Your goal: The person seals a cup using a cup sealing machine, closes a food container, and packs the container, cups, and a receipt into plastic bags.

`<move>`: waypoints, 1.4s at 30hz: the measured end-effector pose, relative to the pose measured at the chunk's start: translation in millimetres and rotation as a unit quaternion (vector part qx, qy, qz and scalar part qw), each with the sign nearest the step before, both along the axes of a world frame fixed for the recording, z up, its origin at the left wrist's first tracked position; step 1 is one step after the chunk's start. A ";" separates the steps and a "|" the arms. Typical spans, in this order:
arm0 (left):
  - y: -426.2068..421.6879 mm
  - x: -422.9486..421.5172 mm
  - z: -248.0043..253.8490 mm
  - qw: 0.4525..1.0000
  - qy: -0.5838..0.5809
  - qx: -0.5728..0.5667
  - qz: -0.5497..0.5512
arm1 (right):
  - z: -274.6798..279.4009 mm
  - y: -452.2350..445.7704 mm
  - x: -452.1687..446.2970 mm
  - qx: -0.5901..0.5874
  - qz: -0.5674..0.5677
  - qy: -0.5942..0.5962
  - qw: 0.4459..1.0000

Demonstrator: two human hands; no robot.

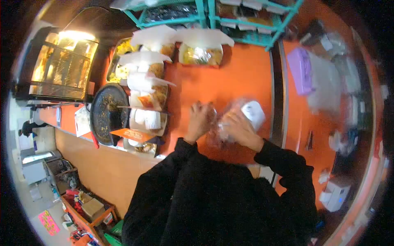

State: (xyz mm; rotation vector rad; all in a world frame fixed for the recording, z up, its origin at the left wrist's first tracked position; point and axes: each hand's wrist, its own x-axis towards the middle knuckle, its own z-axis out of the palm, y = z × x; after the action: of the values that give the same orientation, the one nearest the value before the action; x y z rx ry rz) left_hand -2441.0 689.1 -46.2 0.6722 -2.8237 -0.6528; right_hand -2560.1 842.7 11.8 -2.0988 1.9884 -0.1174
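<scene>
Over the orange counter (242, 61), a clear plastic bag (218, 133) lies crumpled between my two hands. My left hand (200, 121) touches the bag's left side with its fingers bent. Motion blurs my right hand (238, 128), which rests on the bag's right side, beside a white rounded item (253, 114) whose kind I cannot make out. Left of my hands stands a column of open food boxes (159, 119), some with white lids raised. Another open box (201, 55) with food sits farther back.
A black round pan (108, 115) and a lit glass display case (61, 67) stand at the left. Teal baskets (242, 30) are at the back. A purple container (301, 70) and plastic bags (326, 88) lie to the right, past a dark strip.
</scene>
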 end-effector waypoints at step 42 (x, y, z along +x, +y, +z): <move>-92.8 -69.9 87.9 0.915 0.277 0.292 0.011 | 156.9 -426.0 -247.7 -0.287 -0.192 0.201 0.917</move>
State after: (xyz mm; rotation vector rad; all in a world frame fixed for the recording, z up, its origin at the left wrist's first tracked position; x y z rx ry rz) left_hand -2510.9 596.3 41.7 0.4841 -2.0876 -1.4463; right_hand -2807.8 416.7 168.7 -2.1366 2.8964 -0.4165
